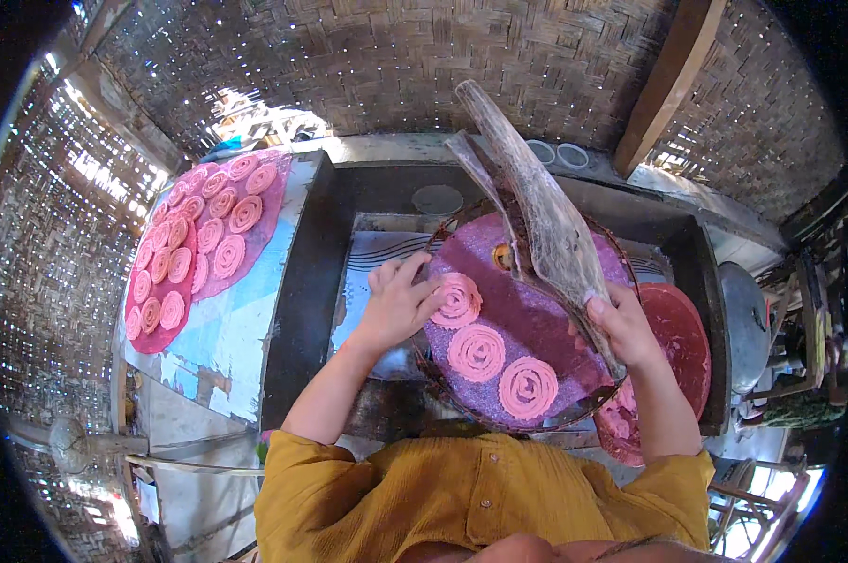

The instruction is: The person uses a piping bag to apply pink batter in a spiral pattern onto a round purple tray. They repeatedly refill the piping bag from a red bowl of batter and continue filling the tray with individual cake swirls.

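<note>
A forked piece of weathered grey wood (551,220) slants over a round tray; my right hand (621,328) grips its lower end, thumb on top. Beneath the wood, a small golden ring (504,256) shows. The tray is covered with a purple-pink sheet (471,246). Three pink dough spirals lie along its near left side: one at the left (456,301), one in the middle (477,354) and one nearest me (528,388). My left hand (399,298) is at the tray's left edge, fingers bent and apart, fingertips beside the left spiral. Whether they touch it, I cannot tell.
At the left, a pale blue worn tabletop (227,357) bears pink sheets with several spirals. A red-pink basin (682,328) and a dark round lid (745,324) stand at the right. The tray sits within a dark raised frame (302,310). White cups (572,156) stand behind.
</note>
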`<action>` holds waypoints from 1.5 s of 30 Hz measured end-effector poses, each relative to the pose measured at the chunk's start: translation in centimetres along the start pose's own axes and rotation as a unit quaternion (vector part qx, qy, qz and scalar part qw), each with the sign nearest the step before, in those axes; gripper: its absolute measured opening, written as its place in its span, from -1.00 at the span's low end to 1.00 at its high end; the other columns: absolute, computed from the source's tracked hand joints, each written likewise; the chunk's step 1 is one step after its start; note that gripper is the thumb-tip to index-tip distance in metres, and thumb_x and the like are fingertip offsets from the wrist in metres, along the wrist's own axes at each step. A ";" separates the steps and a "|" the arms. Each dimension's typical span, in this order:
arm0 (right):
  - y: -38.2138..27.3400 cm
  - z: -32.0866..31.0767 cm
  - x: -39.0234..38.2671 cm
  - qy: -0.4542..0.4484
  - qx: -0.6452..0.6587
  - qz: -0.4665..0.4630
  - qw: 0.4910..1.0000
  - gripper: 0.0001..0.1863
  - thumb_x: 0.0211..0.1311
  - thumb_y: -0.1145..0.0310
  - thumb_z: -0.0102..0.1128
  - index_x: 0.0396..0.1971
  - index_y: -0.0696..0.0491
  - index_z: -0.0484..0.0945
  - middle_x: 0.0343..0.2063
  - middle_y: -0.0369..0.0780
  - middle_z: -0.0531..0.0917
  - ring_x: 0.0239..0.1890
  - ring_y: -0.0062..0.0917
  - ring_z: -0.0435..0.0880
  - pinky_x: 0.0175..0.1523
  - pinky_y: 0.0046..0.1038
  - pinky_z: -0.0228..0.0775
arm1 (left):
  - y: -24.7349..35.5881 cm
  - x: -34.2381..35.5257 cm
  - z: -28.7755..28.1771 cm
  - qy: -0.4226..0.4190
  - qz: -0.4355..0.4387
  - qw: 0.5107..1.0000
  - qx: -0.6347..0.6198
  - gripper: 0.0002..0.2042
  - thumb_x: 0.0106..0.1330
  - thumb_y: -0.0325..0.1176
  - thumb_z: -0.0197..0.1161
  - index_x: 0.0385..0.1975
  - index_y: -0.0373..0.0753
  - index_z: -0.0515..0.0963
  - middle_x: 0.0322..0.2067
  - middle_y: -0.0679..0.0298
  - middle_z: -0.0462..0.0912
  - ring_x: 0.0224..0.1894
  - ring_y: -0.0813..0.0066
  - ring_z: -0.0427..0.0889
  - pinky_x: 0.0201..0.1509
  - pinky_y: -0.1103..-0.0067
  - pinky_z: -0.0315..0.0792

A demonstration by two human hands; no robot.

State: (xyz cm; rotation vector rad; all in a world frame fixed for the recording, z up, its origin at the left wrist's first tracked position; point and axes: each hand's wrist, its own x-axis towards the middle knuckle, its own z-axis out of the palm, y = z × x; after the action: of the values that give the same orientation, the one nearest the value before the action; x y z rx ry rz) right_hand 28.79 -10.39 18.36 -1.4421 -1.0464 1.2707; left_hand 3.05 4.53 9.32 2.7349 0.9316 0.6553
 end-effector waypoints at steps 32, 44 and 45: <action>0.1 -3.2 -0.4 -0.048 -0.098 0.233 0.966 -0.46 0.16 -0.04 -0.10 -0.39 0.24 0.48 -0.64 -0.14 0.56 -0.67 -0.49 0.54 -0.57 -0.50 0.41 | 3.1 13.6 3.2 0.078 -0.072 0.281 -0.954 -0.40 0.13 0.27 -0.19 -0.06 -0.09 0.40 -0.78 0.51 0.30 -0.68 0.63 0.32 -0.37 0.58 0.27; -4.0 -2.2 -3.4 0.005 -0.214 0.136 0.967 -0.53 0.09 0.01 0.03 -0.57 0.21 0.52 -0.71 -0.37 0.46 -0.66 -0.72 0.38 -0.58 -0.59 0.20 | 5.4 13.4 -0.7 0.095 -0.019 0.268 -0.958 -0.39 0.13 0.30 -0.26 -0.11 -0.07 0.43 -0.81 0.52 0.24 -0.73 0.63 0.27 -0.45 0.58 0.26; -4.4 -2.0 -3.3 0.019 -0.254 0.111 0.961 -0.54 0.09 0.03 0.03 -0.60 0.20 0.52 -0.74 -0.41 0.39 -0.68 -0.75 0.28 -0.61 -0.60 0.08 | 5.7 13.7 -1.7 0.115 -0.038 0.275 -0.954 -0.38 0.12 0.31 -0.26 -0.13 -0.07 0.44 -0.82 0.52 0.20 -0.74 0.63 0.25 -0.45 0.57 0.27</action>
State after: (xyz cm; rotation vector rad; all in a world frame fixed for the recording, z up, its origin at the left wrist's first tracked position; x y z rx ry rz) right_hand 30.36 -12.84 23.42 -2.0115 -1.2719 1.1672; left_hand 15.02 8.49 17.34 0.2719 -0.1654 0.9631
